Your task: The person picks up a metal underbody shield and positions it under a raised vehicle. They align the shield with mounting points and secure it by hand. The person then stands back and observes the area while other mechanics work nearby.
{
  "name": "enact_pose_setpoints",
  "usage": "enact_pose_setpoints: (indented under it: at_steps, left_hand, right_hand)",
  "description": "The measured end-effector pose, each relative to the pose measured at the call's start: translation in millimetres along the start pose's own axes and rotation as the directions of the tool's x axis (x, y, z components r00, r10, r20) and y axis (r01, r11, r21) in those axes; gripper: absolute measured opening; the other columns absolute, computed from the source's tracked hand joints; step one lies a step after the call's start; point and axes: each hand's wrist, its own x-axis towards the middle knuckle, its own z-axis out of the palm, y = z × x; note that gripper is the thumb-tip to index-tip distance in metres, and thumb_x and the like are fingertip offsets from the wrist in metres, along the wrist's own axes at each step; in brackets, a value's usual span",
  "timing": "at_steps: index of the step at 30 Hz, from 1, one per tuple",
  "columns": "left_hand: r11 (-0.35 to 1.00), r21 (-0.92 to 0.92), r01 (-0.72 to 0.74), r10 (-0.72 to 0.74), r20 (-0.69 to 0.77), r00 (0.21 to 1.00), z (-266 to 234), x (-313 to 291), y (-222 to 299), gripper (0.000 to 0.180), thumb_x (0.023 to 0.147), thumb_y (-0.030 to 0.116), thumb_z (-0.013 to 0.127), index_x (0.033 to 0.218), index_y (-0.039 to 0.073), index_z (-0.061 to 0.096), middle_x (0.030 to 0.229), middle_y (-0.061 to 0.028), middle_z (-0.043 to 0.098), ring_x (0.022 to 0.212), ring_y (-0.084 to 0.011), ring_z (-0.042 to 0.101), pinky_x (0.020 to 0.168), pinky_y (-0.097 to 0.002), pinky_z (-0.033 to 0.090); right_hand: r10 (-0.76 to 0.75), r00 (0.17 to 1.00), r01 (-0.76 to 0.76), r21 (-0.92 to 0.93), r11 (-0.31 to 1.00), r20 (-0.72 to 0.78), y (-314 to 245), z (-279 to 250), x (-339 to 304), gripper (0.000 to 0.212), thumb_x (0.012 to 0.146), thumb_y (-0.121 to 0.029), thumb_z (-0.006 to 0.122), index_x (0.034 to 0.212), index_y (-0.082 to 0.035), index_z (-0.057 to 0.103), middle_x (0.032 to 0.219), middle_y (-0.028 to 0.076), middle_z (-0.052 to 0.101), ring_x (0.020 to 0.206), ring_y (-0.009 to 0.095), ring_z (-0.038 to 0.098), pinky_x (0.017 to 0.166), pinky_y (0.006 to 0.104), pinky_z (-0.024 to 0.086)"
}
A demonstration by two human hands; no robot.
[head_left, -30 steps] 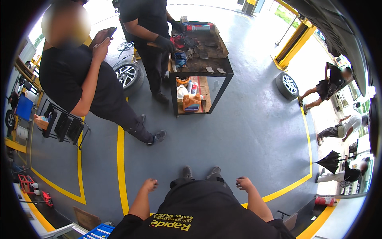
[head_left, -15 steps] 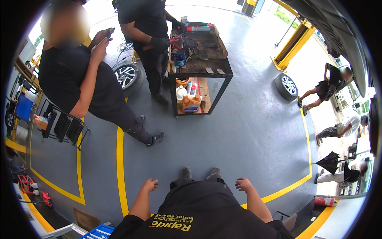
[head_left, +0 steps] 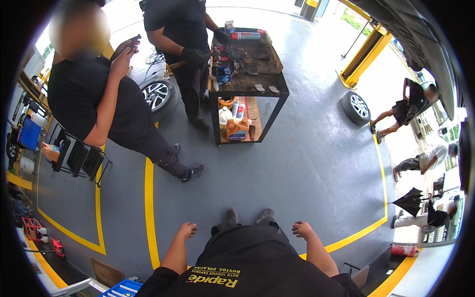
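My left hand [head_left: 187,230] hangs in the air beside my hip, fingers loosely bent and nothing visible in it. On the other side, my right hand [head_left: 302,229] hangs the same way, with its fingers slightly apart and nothing in them. Neither touches anything; the grey floor [head_left: 277,173] is below them. Ahead stands a black tool cart [head_left: 284,84]. A co-worker in black gloves [head_left: 194,58] stands at its left side, with a brown stick-like handle [head_left: 178,64] at one glove. The cart's top bears a red and blue spray can [head_left: 246,35] and a blue packet [head_left: 223,75].
To the left, another person [head_left: 94,94] holds a phone [head_left: 133,40] near a black rack [head_left: 81,156]. Wheels lie at the left [head_left: 157,95] and right [head_left: 356,107]. A yellow lift post [head_left: 363,57] stands far right, a fire extinguisher [head_left: 404,250] near right. Bottles [head_left: 237,128] sit on the cart's lower shelf.
The co-worker's near glove has shifted slightly down and left over the cart's edge, and the brown handle now shows beside it. My own hands have stayed in place.
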Motion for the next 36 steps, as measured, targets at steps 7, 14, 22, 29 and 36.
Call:
enact_pose_setpoints:
  at_steps: [7, 14, 22, 29, 36]
  left_hand:
    - [1.0, 0.001, -0.009, 0.009, 0.0, 1.0, 2, -3, -1, 0.037, 0.103, 0.03, 0.059, 0.134, 0.009, 0.059, 0.122, -0.0086, 0.071, 0.103, -0.0251, 0.067, 0.086, -0.044, 0.052]
    - [1.0, 0.026, -0.004, 0.004, -0.01, 1.0, 2, -3, -4, 0.037, 0.103, 0.031, 0.059, 0.132, 0.008, 0.059, 0.12, -0.0087, 0.072, 0.101, -0.024, 0.066, 0.083, -0.0431, 0.052]
    - [1.0, 0.024, -0.007, 0.007, 0.002, 1.0, 4, -9, -2, 0.036, 0.104, 0.031, 0.058, 0.132, 0.008, 0.06, 0.121, -0.0086, 0.071, 0.104, -0.0247, 0.066, 0.086, -0.0437, 0.052]
    - [0.999, 0.045, 0.012, -0.013, 0.017, 1.0, 0, -9, 1, 0.042, 0.104, 0.031, 0.059, 0.139, 0.008, 0.053, 0.127, -0.0112, 0.068, 0.109, -0.0264, 0.064, 0.097, -0.048, 0.049]
    - [0.999, 0.034, 0.0, -0.001, 0.036, 0.999, -3, -8, 4, 0.044, 0.104, 0.031, 0.06, 0.141, 0.008, 0.052, 0.128, -0.0125, 0.067, 0.11, -0.0288, 0.064, 0.096, -0.0488, 0.049]
  right_hand:
    - [-0.001, 1.0, 0.001, 0.002, 1.0, 0.001, 3, 1, 3, 0.038, 0.1, -0.03, 0.065, 0.13, -0.007, 0.062, 0.117, 0.011, 0.073, 0.098, 0.025, 0.072, 0.085, 0.043, 0.057]
    - [-0.001, 1.0, 0.001, 0.009, 1.0, 0.001, 8, 1, -1, 0.039, 0.1, -0.029, 0.065, 0.131, -0.007, 0.061, 0.118, 0.012, 0.072, 0.1, 0.026, 0.072, 0.086, 0.0437, 0.057]
    - [-0.01, 1.0, 0.01, 0.023, 1.0, 0.003, 14, 4, -2, 0.038, 0.1, -0.03, 0.066, 0.13, -0.007, 0.062, 0.116, 0.011, 0.072, 0.098, 0.026, 0.072, 0.086, 0.0433, 0.057]
    - [-0.004, 1.0, 0.004, 0.031, 1.0, -0.003, 23, 7, 1, 0.037, 0.099, -0.031, 0.066, 0.128, -0.007, 0.063, 0.113, 0.01, 0.073, 0.097, 0.024, 0.072, 0.084, 0.0425, 0.057]
    - [-0.012, 1.0, 0.012, 0.021, 1.0, 0.011, 25, 8, 3, 0.038, 0.1, -0.031, 0.066, 0.129, -0.007, 0.064, 0.115, 0.011, 0.073, 0.097, 0.025, 0.073, 0.083, 0.0425, 0.057]
